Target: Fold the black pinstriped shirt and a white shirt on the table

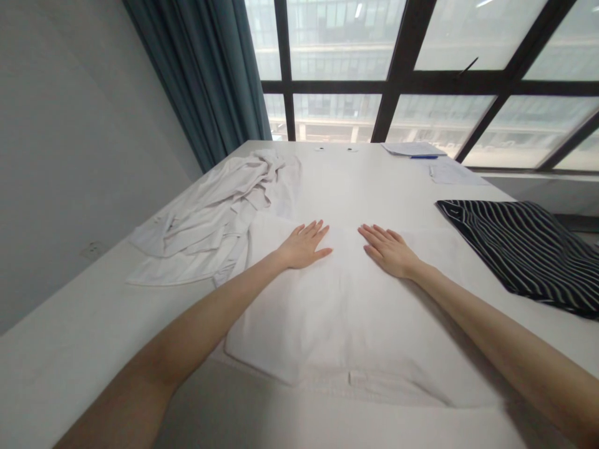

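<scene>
A folded white garment [346, 324] lies flat on the white table [70, 349] in front of me. My left hand [305, 244] rests palm down on its far left part, fingers stretched out and together. My right hand [388, 251] lies flat on its far right part, fingers also extended. Neither hand holds anything. The two hands are a short gap apart.
A crumpled white garment [210, 218] lies on the table to the left. A black garment with white stripes [524, 249] lies at the right. Papers [412, 148] and a blue pen [423, 157] sit at the far edge, below a large window [421, 62] and a teal curtain [206, 75].
</scene>
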{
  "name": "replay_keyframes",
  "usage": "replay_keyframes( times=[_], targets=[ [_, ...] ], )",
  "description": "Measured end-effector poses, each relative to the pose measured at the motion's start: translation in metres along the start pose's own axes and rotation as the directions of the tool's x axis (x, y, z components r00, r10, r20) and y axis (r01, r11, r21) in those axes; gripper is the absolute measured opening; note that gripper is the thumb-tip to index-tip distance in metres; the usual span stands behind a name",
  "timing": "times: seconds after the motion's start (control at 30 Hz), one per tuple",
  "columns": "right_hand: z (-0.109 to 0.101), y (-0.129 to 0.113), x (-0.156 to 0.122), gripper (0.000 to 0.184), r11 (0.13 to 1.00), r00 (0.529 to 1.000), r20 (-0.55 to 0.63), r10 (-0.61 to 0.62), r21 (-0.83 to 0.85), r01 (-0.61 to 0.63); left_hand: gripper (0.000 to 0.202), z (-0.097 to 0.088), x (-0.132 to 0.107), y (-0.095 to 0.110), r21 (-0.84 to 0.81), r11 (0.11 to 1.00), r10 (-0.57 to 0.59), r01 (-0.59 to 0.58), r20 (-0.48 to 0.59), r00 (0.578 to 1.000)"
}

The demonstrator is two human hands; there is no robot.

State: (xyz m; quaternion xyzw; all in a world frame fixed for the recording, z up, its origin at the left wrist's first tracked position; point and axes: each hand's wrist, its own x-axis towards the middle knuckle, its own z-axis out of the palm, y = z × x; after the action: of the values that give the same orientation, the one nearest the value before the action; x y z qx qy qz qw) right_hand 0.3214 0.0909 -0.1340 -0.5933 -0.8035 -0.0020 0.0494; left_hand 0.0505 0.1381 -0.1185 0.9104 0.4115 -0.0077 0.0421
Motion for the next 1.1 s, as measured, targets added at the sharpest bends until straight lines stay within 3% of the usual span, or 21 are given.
replay_keyframes(
  times=[0.13,0.33,0.47,0.57,0.63,0.73,0.8,0.87,0.97,1.1],
  targets=[
    [0.000,0.031,-0.015,0.060,0.999,0.999,0.006,0.042,-0.010,-0.042,0.071,-0.001,-0.017,-0.027,0.032,0.999,-0.033,0.034,-0.009,0.999],
    [0.001,0.082,-0.042,0.061,0.980,0.980,-0.036,0.194,-0.046,-0.195,0.068,0.002,-0.038,-0.063,0.053,0.981,-0.174,0.184,-0.150,0.973],
    [0.001,0.101,-0.054,0.060,0.965,0.964,-0.070,0.256,-0.046,-0.259,0.062,0.006,-0.044,-0.085,-0.006,0.968,-0.247,0.252,-0.236,0.940],
    [0.000,0.107,-0.059,0.056,0.948,0.930,-0.184,0.317,0.031,-0.317,0.055,0.007,-0.045,-0.098,-0.077,0.948,-0.316,0.308,-0.292,0.903],
    [-0.002,0.110,-0.062,0.056,0.916,0.868,-0.295,0.400,0.108,-0.385,0.050,0.005,-0.046,-0.103,-0.129,0.937,-0.348,0.324,-0.380,0.857],
    [-0.006,0.114,-0.065,0.062,0.835,0.745,-0.378,0.549,0.209,-0.509,0.042,0.000,-0.047,-0.105,-0.170,0.918,-0.391,0.359,-0.543,0.743],
    [-0.010,0.114,-0.066,0.062,0.792,0.698,-0.376,0.609,0.253,-0.555,0.038,-0.003,-0.050,-0.104,-0.161,0.896,-0.422,0.414,-0.601,0.679],
    [-0.013,0.112,-0.067,0.056,0.781,0.681,-0.381,0.625,0.281,-0.558,0.036,-0.006,-0.052,-0.101,-0.151,0.866,-0.462,0.477,-0.607,0.646],
    [-0.018,0.105,-0.068,0.051,0.806,0.695,-0.409,0.591,0.333,-0.490,0.035,-0.008,-0.054,-0.099,-0.193,0.828,-0.532,0.527,-0.567,0.629],
    [-0.023,0.099,-0.070,0.052,0.777,0.700,-0.377,0.606,0.467,-0.421,0.034,-0.008,-0.053,-0.101,-0.373,0.795,-0.607,0.478,-0.499,0.618]
  ],
)
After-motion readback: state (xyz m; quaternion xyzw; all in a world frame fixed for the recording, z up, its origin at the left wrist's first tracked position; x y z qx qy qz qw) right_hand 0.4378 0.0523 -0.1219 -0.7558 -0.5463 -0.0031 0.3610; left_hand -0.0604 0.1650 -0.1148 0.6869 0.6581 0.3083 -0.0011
